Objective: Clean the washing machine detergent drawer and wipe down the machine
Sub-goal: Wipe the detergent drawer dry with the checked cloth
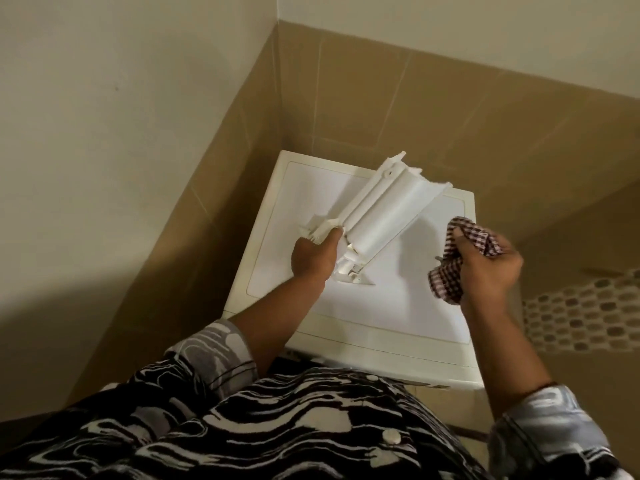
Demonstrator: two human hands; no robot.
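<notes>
my left hand grips the white detergent drawer above the washing machine, angled toward 1 o'clock; my right hand, at 3 o'clock, clutches a checked cloth.

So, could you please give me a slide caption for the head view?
Left hand holds the drawer above the washing machine; right hand grips a cloth.
</notes>
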